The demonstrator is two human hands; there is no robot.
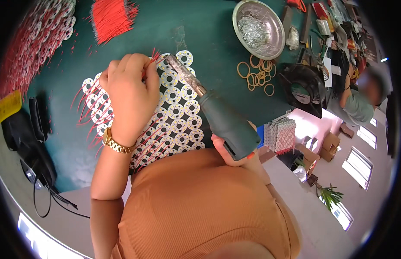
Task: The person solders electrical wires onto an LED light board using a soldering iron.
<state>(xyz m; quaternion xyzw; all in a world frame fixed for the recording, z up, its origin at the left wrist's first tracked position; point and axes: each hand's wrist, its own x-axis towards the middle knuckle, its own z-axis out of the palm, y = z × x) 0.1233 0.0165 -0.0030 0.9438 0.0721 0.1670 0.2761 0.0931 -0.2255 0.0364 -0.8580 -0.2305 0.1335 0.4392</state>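
Observation:
A sheet of round white LED boards (178, 111), joined in rows, lies on the green tabletop in front of me. Thin red wires stick out from many boards on its left and lower side. My left hand (130, 88), with a gold watch on the wrist, is closed over the upper part of the sheet and pinches a few red wires (155, 56) between thumb and fingers. In my right hand (230, 156) is a dark green soldering gun (226, 123). Its crusted metal barrel slants up to the left, the end beside those wires at a board near the top edge.
A bundle of red wires (112, 19) lies at the back. Wired boards (38, 43) are heaped at far left. A metal bowl (269, 32) of shiny bits, rubber bands (261, 75) and a black fan (302, 90) sit at right. Another person (360, 101) sits beyond.

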